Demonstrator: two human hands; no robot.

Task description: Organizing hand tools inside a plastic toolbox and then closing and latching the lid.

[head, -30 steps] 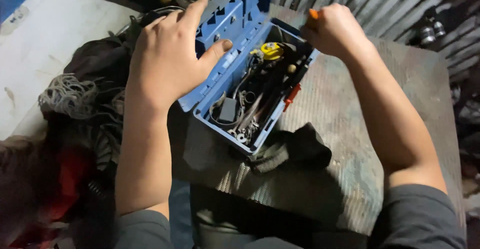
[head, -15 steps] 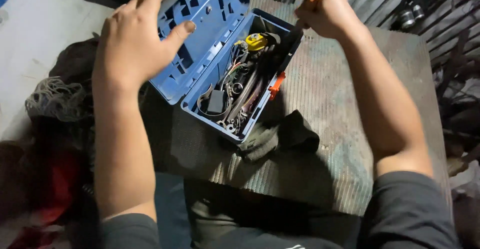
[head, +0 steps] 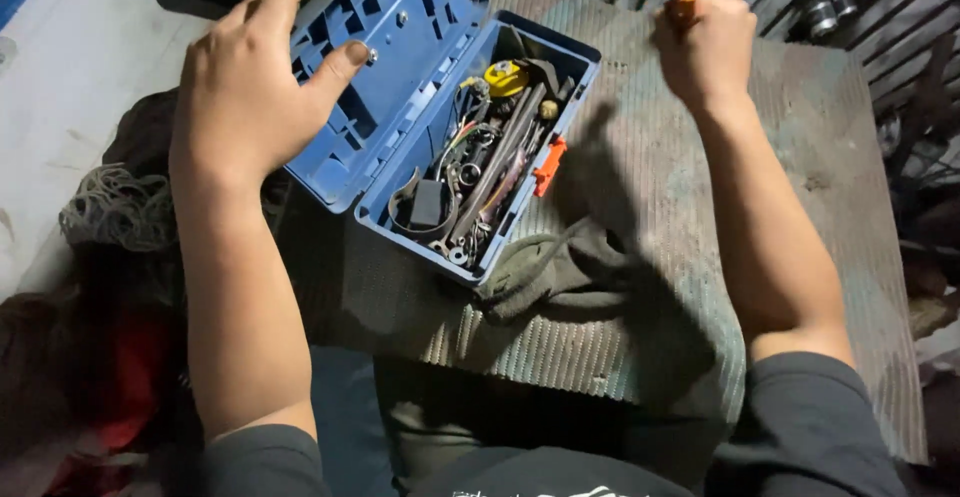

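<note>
From the head camera I see my left hand (head: pixel 255 87) in the upper left of the frame, fingers spread flat against the raised lid (head: pixel 385 67) of a blue plastic toolbox (head: pixel 470 147), thumb pressed on its ribbed inner face, propping it up rather than gripping it. My right hand (head: pixel 705 42), upper right of centre, is clenched in a fist around an orange-handled tool (head: pixel 682 5); only the butt of the handle shows above the knuckles, so I cannot tell what kind of tool it is. The box sits open at top centre on a ribbed grey mat (head: pixel 720 217), with a dark rag (head: pixel 560 272) touching its near corner. Inside lie wrenches (head: pixel 495 172), a yellow tape measure (head: pixel 506 78) and loose metal bits, with an orange latch (head: pixel 548 165) on the front wall. I judge the box heavy for its thin, slightly flexible shell, best lifted from underneath or by both end walls. The lid is light and hinged. The handle looks rigid and easy to hold.
</note>
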